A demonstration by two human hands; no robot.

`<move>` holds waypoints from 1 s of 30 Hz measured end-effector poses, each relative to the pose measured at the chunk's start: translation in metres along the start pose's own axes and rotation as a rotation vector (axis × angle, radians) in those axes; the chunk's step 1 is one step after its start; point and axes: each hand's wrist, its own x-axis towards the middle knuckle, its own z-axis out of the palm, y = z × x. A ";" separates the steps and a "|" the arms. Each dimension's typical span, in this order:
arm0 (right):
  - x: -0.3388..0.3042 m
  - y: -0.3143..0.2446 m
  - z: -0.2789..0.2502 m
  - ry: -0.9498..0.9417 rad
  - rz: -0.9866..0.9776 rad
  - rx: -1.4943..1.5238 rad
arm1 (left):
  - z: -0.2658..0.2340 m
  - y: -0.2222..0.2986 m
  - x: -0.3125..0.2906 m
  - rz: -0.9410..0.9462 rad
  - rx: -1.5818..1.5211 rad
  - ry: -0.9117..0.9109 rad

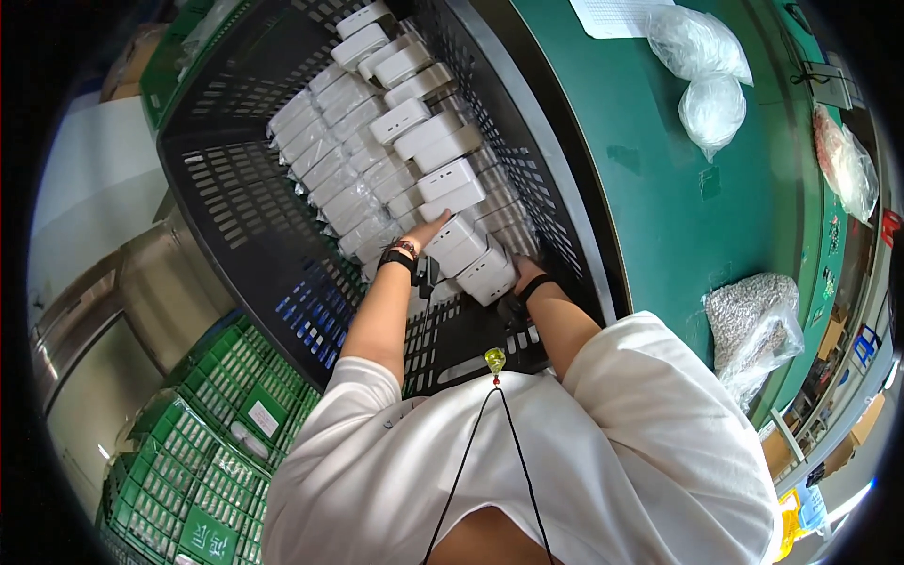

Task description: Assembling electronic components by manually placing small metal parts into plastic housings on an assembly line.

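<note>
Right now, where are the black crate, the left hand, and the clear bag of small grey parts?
black crate [235,202], head view, left slotted wall.
left hand [428,229], head view, back of hand.
bag of grey parts [753,315], head view, bag's middle.

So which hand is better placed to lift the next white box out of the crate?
Probably the right hand: it already rests against a white box at the near end of the black crate. The left hand only lies flat over the boxes.

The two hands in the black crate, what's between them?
In the head view, white boxes lie between the left hand and the right hand, stacked inside the black crate.
</note>
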 end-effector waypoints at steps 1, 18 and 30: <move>0.008 0.009 -0.002 -0.012 0.165 0.615 | 0.008 0.011 0.003 0.013 0.031 -0.019; -0.127 -0.062 -0.008 -0.466 0.290 0.882 | -0.035 -0.040 -0.096 0.038 -0.540 -0.137; -0.335 -0.113 -0.117 -0.620 -0.548 0.798 | -0.054 0.114 -0.351 0.693 -0.283 0.458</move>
